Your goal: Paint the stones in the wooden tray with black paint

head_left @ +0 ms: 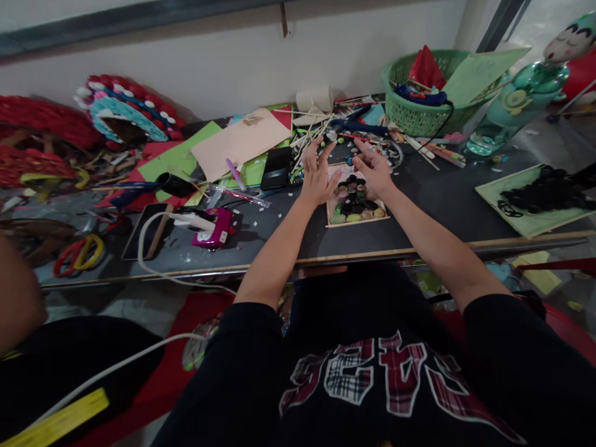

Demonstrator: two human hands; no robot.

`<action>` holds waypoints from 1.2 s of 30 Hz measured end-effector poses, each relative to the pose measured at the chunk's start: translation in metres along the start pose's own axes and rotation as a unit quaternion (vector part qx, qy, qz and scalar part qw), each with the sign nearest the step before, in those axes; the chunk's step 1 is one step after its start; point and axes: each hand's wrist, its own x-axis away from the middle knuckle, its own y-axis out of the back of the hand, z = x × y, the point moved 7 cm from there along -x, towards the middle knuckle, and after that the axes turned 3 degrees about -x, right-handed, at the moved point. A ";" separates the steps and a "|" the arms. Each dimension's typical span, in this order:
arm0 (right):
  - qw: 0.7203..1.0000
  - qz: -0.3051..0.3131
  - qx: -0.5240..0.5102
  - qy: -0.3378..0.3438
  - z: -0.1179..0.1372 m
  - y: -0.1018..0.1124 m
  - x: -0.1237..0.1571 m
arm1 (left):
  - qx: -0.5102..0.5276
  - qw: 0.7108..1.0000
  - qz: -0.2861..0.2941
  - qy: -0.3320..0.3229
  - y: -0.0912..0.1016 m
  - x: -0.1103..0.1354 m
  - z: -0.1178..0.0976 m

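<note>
A small panel edged with thin wooden sticks (pixel 357 221) lies on the dark table in front of me. Rounded stones (pixel 351 202) in black, green, yellow and pinkish tones cover much of it. My left hand (pixel 319 172) hovers at the panel's left edge, its fingers spread and holding nothing I can see. Over the right edge is my right hand (pixel 374 169), index finger stretched out and the others loosely bent. A small blue piece (pixel 349 160) shows close to its fingertips; I cannot tell whether they touch it.
Behind the panel lie loose sticks, a dark blue-handled tool (pixel 361 127) and a phone (pixel 275 167). A green basket (pixel 412 115) and teal bottle (pixel 500 121) stand at right. A purple power socket (pixel 214 228) with a white cable sits left. Another person's arm (pixel 18 298) is at far left.
</note>
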 end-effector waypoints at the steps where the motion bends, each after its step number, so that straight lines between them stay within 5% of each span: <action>1: 1.000 -0.002 -0.005 0.000 0.000 0.000 0.000 | 0.000 1.000 -0.004 -0.004 0.000 0.000 0.000; 11: 0.998 -0.029 -0.051 -0.013 0.002 0.001 -0.001 | -0.020 1.000 0.001 -0.012 -0.001 -0.001 -0.001; 31: 1.000 0.021 0.007 0.015 0.016 -0.011 0.012 | -0.042 0.997 -0.058 -0.023 0.003 -0.003 -0.004; 36: 0.997 0.073 0.013 0.000 0.020 -0.020 0.016 | -0.043 0.997 -0.067 -0.015 0.001 -0.002 0.001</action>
